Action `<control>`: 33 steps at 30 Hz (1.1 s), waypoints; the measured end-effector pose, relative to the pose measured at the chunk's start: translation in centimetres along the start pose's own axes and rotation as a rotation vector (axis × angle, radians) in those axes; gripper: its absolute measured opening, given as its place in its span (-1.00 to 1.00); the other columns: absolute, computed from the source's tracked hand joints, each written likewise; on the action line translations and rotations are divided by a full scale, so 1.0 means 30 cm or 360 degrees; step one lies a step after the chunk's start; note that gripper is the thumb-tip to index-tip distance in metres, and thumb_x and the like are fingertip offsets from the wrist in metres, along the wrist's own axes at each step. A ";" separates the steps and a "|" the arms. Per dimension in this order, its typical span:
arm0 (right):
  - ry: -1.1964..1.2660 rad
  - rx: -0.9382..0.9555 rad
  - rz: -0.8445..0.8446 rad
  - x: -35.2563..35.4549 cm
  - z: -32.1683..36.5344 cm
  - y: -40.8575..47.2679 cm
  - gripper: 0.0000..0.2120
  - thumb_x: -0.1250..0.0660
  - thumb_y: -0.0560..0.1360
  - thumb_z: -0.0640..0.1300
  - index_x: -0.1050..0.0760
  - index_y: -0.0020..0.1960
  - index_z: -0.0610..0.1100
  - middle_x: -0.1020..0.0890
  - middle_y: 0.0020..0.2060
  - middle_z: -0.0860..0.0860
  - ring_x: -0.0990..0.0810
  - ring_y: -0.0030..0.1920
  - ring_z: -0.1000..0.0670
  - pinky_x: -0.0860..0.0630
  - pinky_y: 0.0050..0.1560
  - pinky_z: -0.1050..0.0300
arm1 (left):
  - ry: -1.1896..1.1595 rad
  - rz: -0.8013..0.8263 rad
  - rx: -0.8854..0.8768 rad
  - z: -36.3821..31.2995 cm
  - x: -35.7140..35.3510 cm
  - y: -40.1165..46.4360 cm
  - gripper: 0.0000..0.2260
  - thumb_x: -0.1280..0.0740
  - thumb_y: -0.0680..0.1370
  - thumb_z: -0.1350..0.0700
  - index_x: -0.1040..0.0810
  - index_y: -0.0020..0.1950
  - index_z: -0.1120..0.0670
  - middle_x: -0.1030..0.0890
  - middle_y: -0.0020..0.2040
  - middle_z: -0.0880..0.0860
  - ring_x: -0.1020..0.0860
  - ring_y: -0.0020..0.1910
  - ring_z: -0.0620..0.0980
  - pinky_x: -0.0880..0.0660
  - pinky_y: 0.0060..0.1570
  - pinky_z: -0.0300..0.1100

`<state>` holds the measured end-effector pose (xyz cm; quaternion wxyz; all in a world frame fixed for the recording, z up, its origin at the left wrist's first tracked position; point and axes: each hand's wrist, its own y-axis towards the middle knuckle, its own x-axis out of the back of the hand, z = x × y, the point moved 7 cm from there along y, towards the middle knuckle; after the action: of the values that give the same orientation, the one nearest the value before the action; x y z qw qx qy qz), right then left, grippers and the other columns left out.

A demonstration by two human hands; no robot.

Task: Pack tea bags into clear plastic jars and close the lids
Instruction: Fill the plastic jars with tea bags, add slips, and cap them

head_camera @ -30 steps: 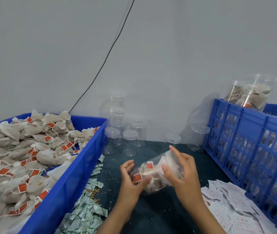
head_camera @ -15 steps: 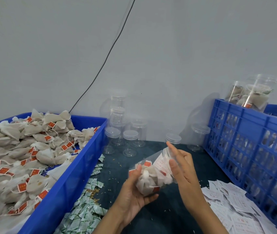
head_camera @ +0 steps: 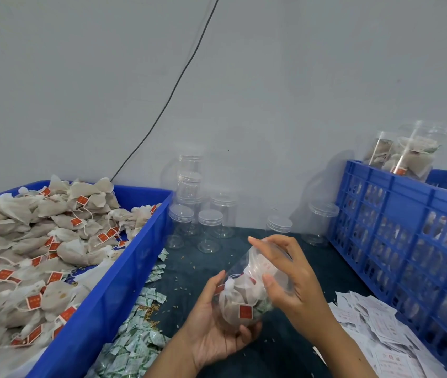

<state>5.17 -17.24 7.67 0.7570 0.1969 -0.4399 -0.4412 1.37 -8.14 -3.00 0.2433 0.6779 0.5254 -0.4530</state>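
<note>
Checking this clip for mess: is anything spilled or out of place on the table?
Yes. Loose grains lie scattered on the dark mat beside the green sachets, likely spilled tea. The paper slips lie in an untidy heap at right. Nothing looks damaged.

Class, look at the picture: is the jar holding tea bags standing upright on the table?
No. The jar is off the table, tilted, cradled in the left hand while the right hand grips its upper end.
</note>
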 end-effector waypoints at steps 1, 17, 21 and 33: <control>-0.0006 -0.0033 -0.0002 -0.006 -0.002 0.000 -0.54 -0.20 0.46 0.08 -0.43 0.36 0.23 -0.40 0.20 0.11 -0.39 0.32 -0.01 -0.34 0.34 0.09 | 0.0014 -0.0020 -0.0064 -0.011 0.007 0.001 -0.42 -0.37 0.38 -0.20 -0.56 0.16 0.25 -0.53 0.01 0.32 -0.53 -0.24 0.21 -0.51 -0.50 -0.21; 0.0897 -0.0564 0.0057 0.014 -0.044 -0.015 -0.21 -0.41 0.33 0.15 -0.13 0.48 0.27 -0.29 0.45 0.20 -0.27 0.40 0.32 -0.39 0.13 0.48 | 0.0127 -0.0182 -0.0718 -0.085 0.001 -0.009 -0.59 -0.36 0.37 -0.16 -0.71 -0.05 0.15 -0.62 0.04 0.28 -0.58 -0.28 0.14 -0.51 -0.45 -0.19; 0.0633 -0.0454 0.0075 0.016 -0.035 -0.029 -0.27 -0.39 0.41 0.04 -0.13 0.48 0.25 -0.42 0.36 0.24 -0.38 0.34 0.27 -0.43 0.21 0.35 | 0.0169 -0.0178 -0.0736 -0.094 0.003 -0.013 -0.56 -0.38 0.35 -0.17 -0.70 0.01 0.14 -0.62 0.05 0.28 -0.58 -0.24 0.16 -0.52 -0.44 -0.19; 0.0786 -0.0762 0.0070 -0.032 -0.097 -0.035 0.06 -0.52 0.14 0.28 0.01 0.48 0.32 -0.33 0.32 0.17 -0.42 0.27 0.25 -0.44 0.20 0.24 | 0.0325 -0.0313 -0.0783 -0.097 0.026 -0.019 -0.50 -0.36 0.37 -0.16 -0.58 0.16 0.15 -0.64 0.02 0.24 -0.61 -0.25 0.10 -0.50 -0.36 -0.17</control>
<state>6.88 -17.26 4.93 0.8747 0.1051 -0.1313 -0.4546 1.92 -5.23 -2.21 0.3011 0.5864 0.7046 -0.2627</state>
